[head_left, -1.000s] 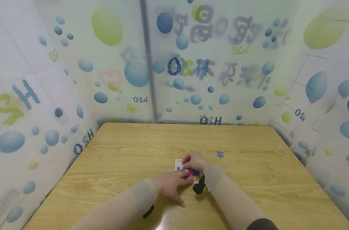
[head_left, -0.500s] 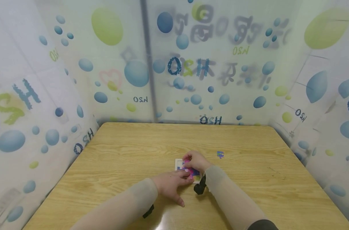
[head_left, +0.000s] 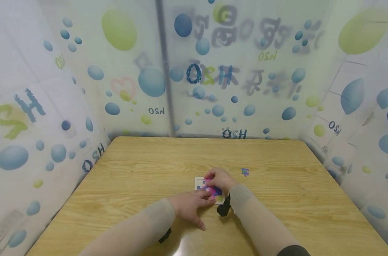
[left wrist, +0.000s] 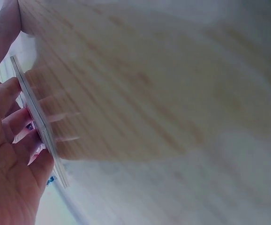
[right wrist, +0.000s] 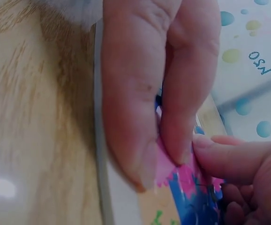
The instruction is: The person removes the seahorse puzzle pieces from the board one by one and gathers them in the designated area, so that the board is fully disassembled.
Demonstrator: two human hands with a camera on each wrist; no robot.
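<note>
A small jigsaw puzzle in a white frame (head_left: 197,181) lies mid-table, its upper left partly unfilled. My left hand (head_left: 188,206) rests on its lower part with fingers extended and thumb spread. In the right wrist view two of its fingers (right wrist: 131,98) press close beside pink and blue pieces (right wrist: 188,180). At the puzzle's top my right hand (head_left: 220,179) pinches a pink jigsaw piece (head_left: 207,180) between thumb and fingers. Much of the picture is hidden under both hands. The left wrist view catches the frame's thin edge (left wrist: 41,124) beside the left fingers.
One loose blue-purple jigsaw piece (head_left: 245,172) lies on the wooden table (head_left: 149,160), right of the puzzle and farther back. Printed curtains (head_left: 133,106) enclose the table's back and sides. A black wrist camera (head_left: 223,209) hangs under the right wrist, close to the left fingertips.
My right hand has shifted slightly to the right over the puzzle, so more pink shows beneath its fingers. The left hand stays in place.
</note>
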